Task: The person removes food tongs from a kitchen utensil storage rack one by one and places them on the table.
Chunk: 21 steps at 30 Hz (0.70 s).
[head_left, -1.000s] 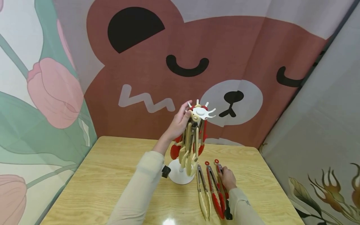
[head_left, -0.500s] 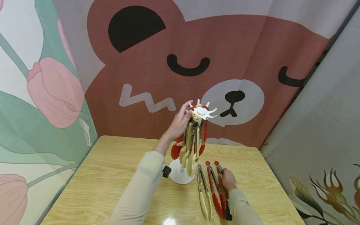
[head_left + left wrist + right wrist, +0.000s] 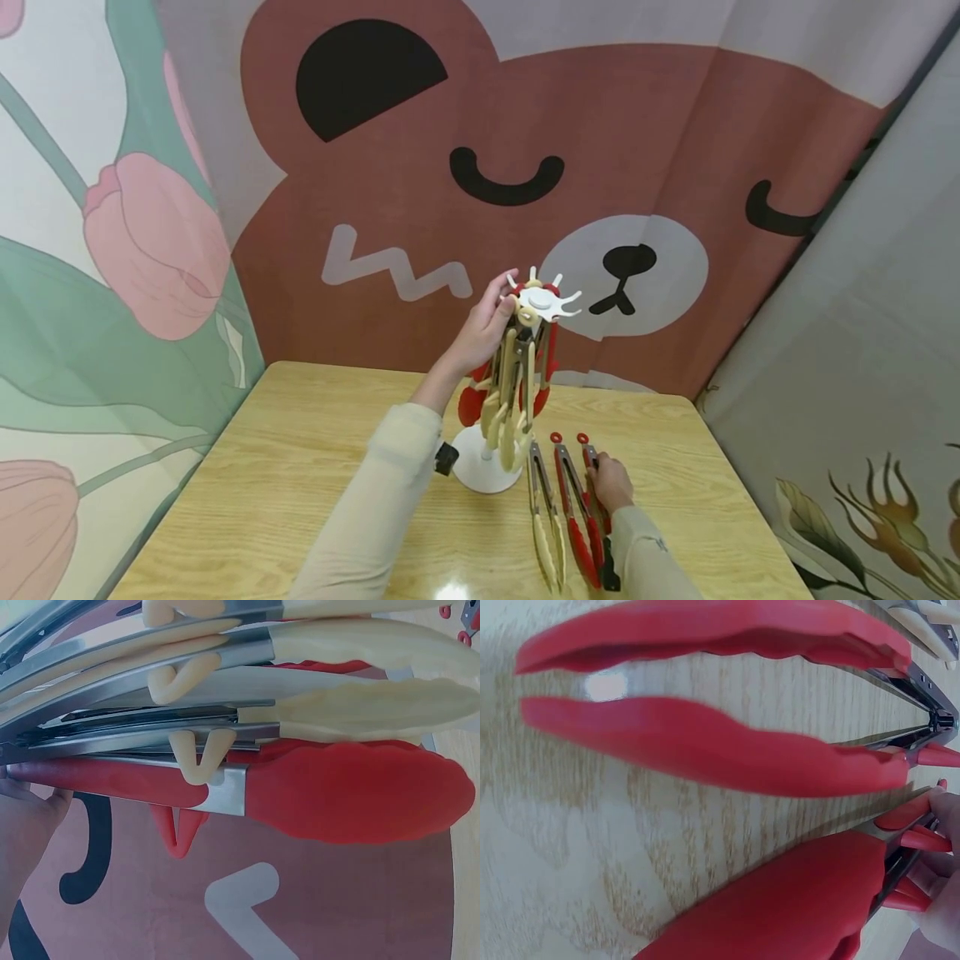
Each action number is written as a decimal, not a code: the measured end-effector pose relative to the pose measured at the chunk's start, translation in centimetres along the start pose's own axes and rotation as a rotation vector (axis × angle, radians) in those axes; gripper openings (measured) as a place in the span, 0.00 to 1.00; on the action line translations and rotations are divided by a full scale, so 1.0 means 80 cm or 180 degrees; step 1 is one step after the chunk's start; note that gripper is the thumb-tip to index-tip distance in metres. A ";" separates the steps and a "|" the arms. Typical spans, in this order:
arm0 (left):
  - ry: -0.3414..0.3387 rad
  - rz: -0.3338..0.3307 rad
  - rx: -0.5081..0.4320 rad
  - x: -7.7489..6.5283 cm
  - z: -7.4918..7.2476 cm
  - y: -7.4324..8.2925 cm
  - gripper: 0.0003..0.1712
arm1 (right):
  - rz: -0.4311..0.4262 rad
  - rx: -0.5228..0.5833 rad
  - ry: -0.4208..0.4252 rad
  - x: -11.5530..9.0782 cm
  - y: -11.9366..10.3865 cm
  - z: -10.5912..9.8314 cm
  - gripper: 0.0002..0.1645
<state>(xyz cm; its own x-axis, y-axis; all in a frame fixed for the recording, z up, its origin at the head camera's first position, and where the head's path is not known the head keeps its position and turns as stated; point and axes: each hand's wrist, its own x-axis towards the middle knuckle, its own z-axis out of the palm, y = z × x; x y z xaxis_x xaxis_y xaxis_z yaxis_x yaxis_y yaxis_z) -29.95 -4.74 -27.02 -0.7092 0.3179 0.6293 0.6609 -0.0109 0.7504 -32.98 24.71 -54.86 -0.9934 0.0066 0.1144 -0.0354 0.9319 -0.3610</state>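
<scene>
A white stand (image 3: pixel 480 471) with a hooked top holds several hanging tongs, some with cream heads (image 3: pixel 367 705) and some with red heads (image 3: pixel 360 791). My left hand (image 3: pixel 483 329) is up at the stand's top. Its thumb and fingers are around the upper end of a hanging pair of red tongs, partly hidden by the other tongs. On the table my right hand (image 3: pixel 613 483) grips the handles of the rightmost red tongs (image 3: pixel 780 900). Beside those lie another pair of red tongs (image 3: pixel 577 517), its arms spread, and a pair of cream tongs (image 3: pixel 545 525).
The wooden table (image 3: pixel 300 483) ends at a back edge in front of a curtain (image 3: pixel 360 208) printed with a bear. A floral curtain (image 3: pixel 135 250) hangs on the left, and another curtain (image 3: pixel 847 375) on the right.
</scene>
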 end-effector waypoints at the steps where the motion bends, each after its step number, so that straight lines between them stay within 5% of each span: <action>1: 0.0004 -0.0002 0.0003 0.000 0.000 0.000 0.24 | -0.0006 0.0002 0.0001 0.000 0.000 0.000 0.10; 12: -0.0025 -0.0038 -0.0021 -0.001 0.000 0.001 0.25 | 0.0037 -0.0043 -0.0071 -0.002 0.002 -0.001 0.12; 21: 0.0019 -0.0021 0.0077 -0.002 0.001 0.003 0.25 | 0.0136 0.0165 -0.0113 -0.002 0.001 -0.004 0.24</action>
<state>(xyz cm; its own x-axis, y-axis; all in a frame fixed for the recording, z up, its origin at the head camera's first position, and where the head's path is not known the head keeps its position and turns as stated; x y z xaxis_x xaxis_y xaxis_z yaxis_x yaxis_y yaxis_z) -29.68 -4.72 -26.97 -0.7149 0.3121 0.6257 0.6620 0.0142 0.7494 -32.79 24.90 -54.61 -0.9973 0.0322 0.0653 0.0024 0.9110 -0.4123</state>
